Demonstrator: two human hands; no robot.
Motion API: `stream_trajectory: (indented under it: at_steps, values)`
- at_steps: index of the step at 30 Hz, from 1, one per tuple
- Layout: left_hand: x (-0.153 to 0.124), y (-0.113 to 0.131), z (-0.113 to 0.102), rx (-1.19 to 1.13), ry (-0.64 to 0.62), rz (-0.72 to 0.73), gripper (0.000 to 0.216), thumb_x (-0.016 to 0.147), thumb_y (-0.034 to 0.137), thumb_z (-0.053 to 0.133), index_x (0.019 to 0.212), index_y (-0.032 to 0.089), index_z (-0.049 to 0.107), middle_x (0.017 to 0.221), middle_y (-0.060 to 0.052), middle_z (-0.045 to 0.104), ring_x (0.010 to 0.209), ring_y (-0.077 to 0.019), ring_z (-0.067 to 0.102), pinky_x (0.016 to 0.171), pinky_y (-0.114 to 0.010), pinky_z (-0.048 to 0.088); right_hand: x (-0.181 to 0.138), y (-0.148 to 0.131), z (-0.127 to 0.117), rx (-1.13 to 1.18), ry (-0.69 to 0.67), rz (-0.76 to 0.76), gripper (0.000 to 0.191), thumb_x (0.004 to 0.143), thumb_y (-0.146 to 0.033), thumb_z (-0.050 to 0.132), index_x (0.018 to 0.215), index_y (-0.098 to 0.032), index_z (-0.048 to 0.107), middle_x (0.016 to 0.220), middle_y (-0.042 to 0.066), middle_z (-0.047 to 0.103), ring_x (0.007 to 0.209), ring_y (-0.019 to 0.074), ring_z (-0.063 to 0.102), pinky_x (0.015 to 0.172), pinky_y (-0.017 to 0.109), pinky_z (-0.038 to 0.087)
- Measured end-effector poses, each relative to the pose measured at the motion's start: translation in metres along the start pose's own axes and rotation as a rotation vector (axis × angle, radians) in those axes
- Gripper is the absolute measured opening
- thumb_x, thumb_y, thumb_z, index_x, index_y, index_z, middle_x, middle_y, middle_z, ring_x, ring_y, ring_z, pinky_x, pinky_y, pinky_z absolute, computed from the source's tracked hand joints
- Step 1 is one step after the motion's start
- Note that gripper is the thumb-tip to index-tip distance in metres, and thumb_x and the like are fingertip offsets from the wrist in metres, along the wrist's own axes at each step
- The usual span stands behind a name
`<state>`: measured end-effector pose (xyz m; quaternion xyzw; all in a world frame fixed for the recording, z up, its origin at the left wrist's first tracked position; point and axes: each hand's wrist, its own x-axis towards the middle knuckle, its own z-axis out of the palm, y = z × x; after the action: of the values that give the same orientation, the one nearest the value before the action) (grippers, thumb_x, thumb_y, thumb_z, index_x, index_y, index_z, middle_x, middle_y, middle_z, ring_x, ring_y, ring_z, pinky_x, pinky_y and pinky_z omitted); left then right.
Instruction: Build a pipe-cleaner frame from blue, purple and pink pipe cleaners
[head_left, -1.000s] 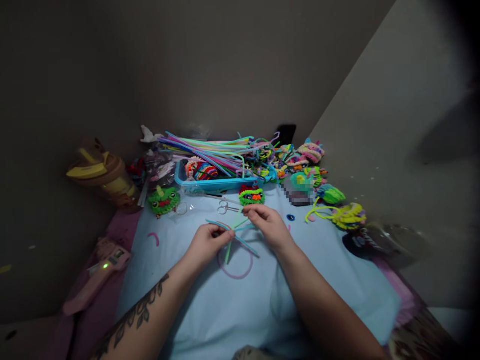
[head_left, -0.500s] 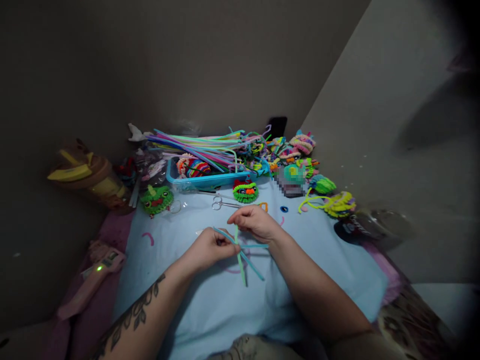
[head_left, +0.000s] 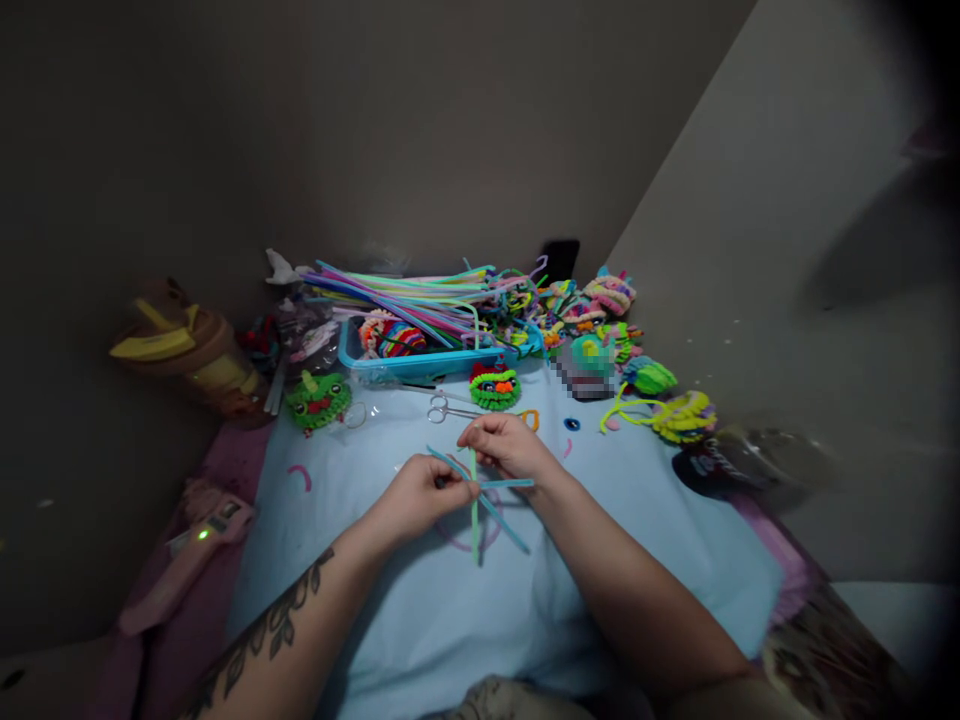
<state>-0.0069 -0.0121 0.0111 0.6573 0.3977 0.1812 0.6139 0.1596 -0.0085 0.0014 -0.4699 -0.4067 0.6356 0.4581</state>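
Observation:
In the head view, my left hand pinches several pipe cleaners where they cross, between thumb and fingers. Light blue pipe cleaners stick out from that crossing to the upper left, right and lower right. A pale green pipe cleaner runs nearly upright through it. Above the crossing, my right hand has its fingers closed on the upper end of the green one. Just beyond the hands lie scissors and a green fuzzy figure with a red top.
A blue tray at the back bears many loose pipe cleaners. A green figure and a pink glue gun are at left. A lidded cup stands far left; several fuzzy figures and a dark-lidded clear container lie right.
The lower end of the green pipe cleaner has swung left, so it now hangs straighter. Both hands keep their grips with little movement. The whole view has shifted slightly.

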Motion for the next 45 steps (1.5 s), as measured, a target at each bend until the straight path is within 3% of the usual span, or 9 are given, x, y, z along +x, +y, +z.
stream_trajectory:
  at_steps: [3, 6, 9, 12, 16, 20, 25, 35, 45]
  values:
    - [0.000, 0.000, 0.000, 0.011, -0.009, -0.002, 0.034, 0.070, 0.038, 0.061, 0.048, 0.014, 0.053, 0.046, 0.005, 0.033, 0.047, -0.0074, 0.025, 0.047, -0.023, 0.018, -0.001, 0.000, -0.001, -0.002, -0.013, -0.008, 0.040, 0.058, -0.051, 0.077, 0.066, -0.013, 0.067, 0.042, -0.005, 0.049, 0.038, 0.0047, 0.037, 0.039, 0.018, 0.023]
    - [0.003, -0.001, -0.003, -0.062, 0.051, 0.021, 0.030, 0.069, 0.037, 0.062, 0.052, 0.013, 0.058, 0.050, 0.003, 0.040, 0.050, -0.0081, 0.031, 0.048, -0.023, 0.023, -0.002, 0.000, -0.001, 0.117, -0.032, -0.039, 0.042, 0.064, -0.050, 0.075, 0.086, -0.015, 0.069, 0.054, -0.002, 0.056, 0.044, 0.0055, 0.043, 0.042, 0.018, 0.028]
    - [0.005, -0.002, -0.006, -0.193, 0.177, -0.005, 0.029, 0.065, 0.038, 0.067, 0.053, 0.013, 0.059, 0.050, 0.003, 0.044, 0.050, -0.0085, 0.035, 0.050, -0.023, 0.026, -0.003, -0.001, 0.000, 0.301, -0.001, -0.085, 0.048, 0.068, -0.049, 0.072, 0.105, -0.019, 0.065, 0.072, 0.001, 0.062, 0.055, 0.0078, 0.052, 0.048, 0.019, 0.037]
    - [0.008, -0.003, -0.009, -0.358, 0.383, -0.019, 0.028, 0.062, 0.038, 0.070, 0.053, 0.013, 0.060, 0.048, 0.003, 0.046, 0.049, -0.0085, 0.037, 0.050, -0.022, 0.029, -0.003, -0.001, 0.003, 0.405, 0.090, -0.091, 0.045, 0.069, -0.051, 0.071, 0.101, -0.019, 0.064, 0.072, 0.000, 0.061, 0.058, 0.0085, 0.053, 0.050, 0.019, 0.041]
    - [0.012, -0.006, -0.014, -0.541, 0.635, -0.013, 0.032, 0.059, 0.042, 0.073, 0.057, 0.013, 0.060, 0.054, 0.002, 0.051, 0.052, -0.0091, 0.042, 0.049, -0.021, 0.032, -0.005, 0.003, 0.006, 0.280, 0.126, -0.115, 0.044, 0.068, -0.056, 0.069, 0.089, -0.017, 0.064, 0.071, 0.001, 0.061, 0.057, 0.0081, 0.053, 0.046, 0.017, 0.039]
    - [0.013, -0.009, -0.016, -0.605, 0.741, 0.007, 0.035, 0.059, 0.044, 0.074, 0.063, 0.012, 0.061, 0.057, 0.002, 0.053, 0.052, -0.0087, 0.044, 0.048, -0.020, 0.033, -0.009, 0.010, 0.011, -0.002, -0.022, -0.078, 0.040, 0.069, -0.053, 0.069, 0.079, -0.015, 0.062, 0.064, -0.001, 0.060, 0.042, 0.0053, 0.046, 0.036, 0.017, 0.028]
    - [0.012, -0.012, -0.014, -0.630, 0.750, 0.029, 0.034, 0.062, 0.044, 0.073, 0.065, 0.012, 0.062, 0.058, 0.002, 0.054, 0.051, -0.0084, 0.045, 0.048, -0.020, 0.033, -0.011, 0.011, 0.020, -0.128, -0.040, -0.050, 0.030, 0.070, -0.044, 0.069, 0.075, -0.016, 0.060, 0.053, -0.004, 0.056, 0.036, 0.0044, 0.040, 0.035, 0.017, 0.024]
    - [0.011, -0.012, -0.004, -0.608, 0.696, 0.058, 0.030, 0.063, 0.041, 0.073, 0.063, 0.013, 0.064, 0.058, 0.002, 0.058, 0.056, -0.0092, 0.049, 0.055, -0.021, 0.035, -0.009, 0.017, 0.025, -0.039, -0.009, -0.009, 0.032, 0.067, -0.041, 0.071, 0.084, -0.017, 0.058, 0.057, -0.005, 0.055, 0.037, 0.0047, 0.042, 0.032, 0.016, 0.027]
    - [0.009, -0.013, 0.002, -0.558, 0.598, 0.060, 0.029, 0.065, 0.040, 0.073, 0.066, 0.012, 0.065, 0.059, 0.000, 0.060, 0.053, -0.0092, 0.049, 0.053, -0.021, 0.038, -0.010, 0.009, 0.026, -0.083, 0.106, -0.055, 0.019, 0.065, -0.027, 0.066, 0.058, -0.017, 0.051, 0.041, -0.008, 0.045, 0.031, 0.0039, 0.035, 0.031, 0.016, 0.021]
